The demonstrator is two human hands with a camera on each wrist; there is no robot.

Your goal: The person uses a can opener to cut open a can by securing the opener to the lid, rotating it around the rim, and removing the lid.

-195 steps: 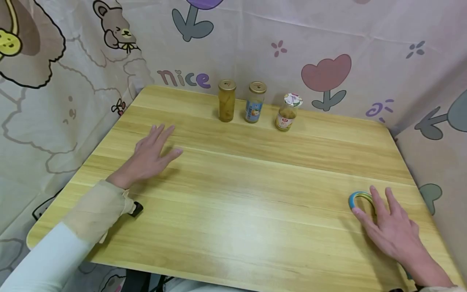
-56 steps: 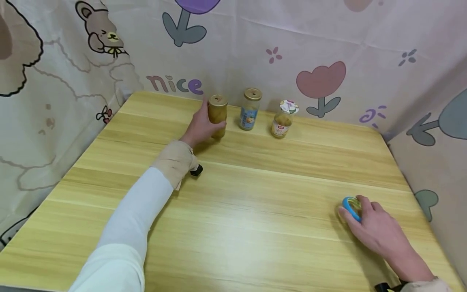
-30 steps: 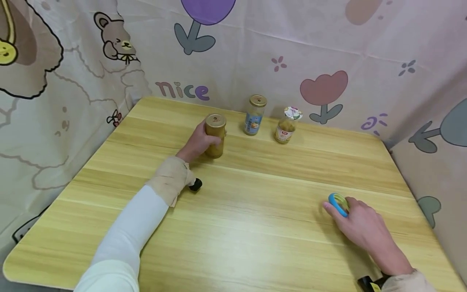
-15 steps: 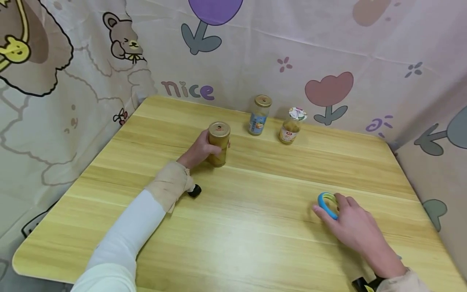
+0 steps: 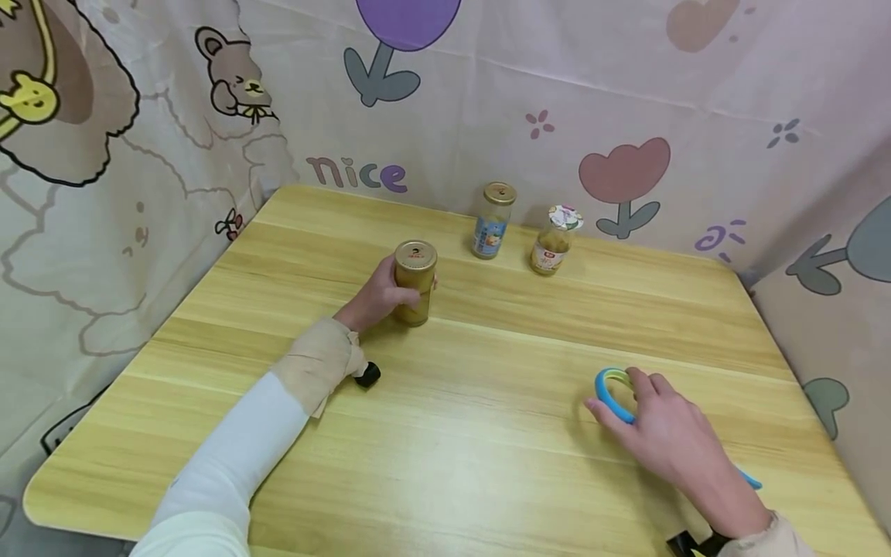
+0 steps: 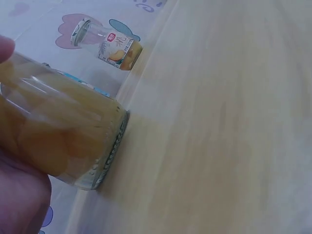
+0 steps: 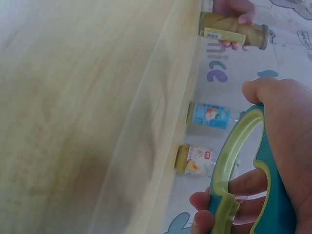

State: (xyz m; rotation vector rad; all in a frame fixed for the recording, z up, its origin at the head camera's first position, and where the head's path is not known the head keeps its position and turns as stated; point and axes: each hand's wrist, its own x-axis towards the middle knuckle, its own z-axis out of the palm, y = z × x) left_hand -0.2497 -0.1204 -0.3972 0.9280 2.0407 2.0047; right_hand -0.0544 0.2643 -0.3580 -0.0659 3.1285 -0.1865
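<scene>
printed cloth point(image 5: 473, 108): one, hung behind the table; no hazard that i can see from where i stand

table point(image 5: 487, 418): one, pale wood, flat; hard underneath, so glass set down too fast could chip or crack

right hand point(image 5: 671, 433): one, at the person's right; fingers curled round the tool, thumb near one end of its loop

left hand point(image 5: 383, 294): one, wrapped round the tall jar; thumb across the near side, fingertips showing beyond the far side

tool point(image 7: 277, 200): one, blue and green, looped, in the right hand, well apart from the jars; partly hidden, so a careless swing might rap the glass, and a loose hold would let it turn in the fingers

tall jar point(image 5: 414, 278): one, glass, gold-lidded, yellow pieces inside, in front of the other two (whether its base touches the wood i cannot tell); held by one hand only, it may slip or spin if the glass is smooth, or tip if pushed from the top

blue-labelled jar point(image 5: 491, 228): one, upright at the back; at risk only if the left hand strays backward

small jar point(image 5: 552, 247): one, floral-topped, beside it; a hard knock to its neighbour could topple both
</scene>
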